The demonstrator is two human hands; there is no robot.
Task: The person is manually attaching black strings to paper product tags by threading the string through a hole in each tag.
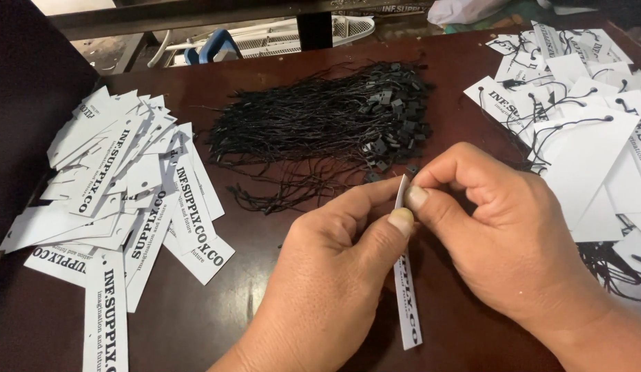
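Note:
My left hand [334, 275] pinches a narrow white paper tag [406, 303] near its top, holding it edge-on so it hangs down over the dark wooden table [265, 76]. At the tag's upper end my right hand [499, 227] has thumb and fingertips pressed together; whether a cord is between them I cannot tell. Just beyond both hands lies a heap of black string fasteners [320, 124] with small plastic locks.
A loose pile of white printed tags [120, 200] covers the left of the table. At the right lies a pile of tags with black strings threaded through them [582, 131]. White and blue objects [265, 38] sit beyond the table's far edge.

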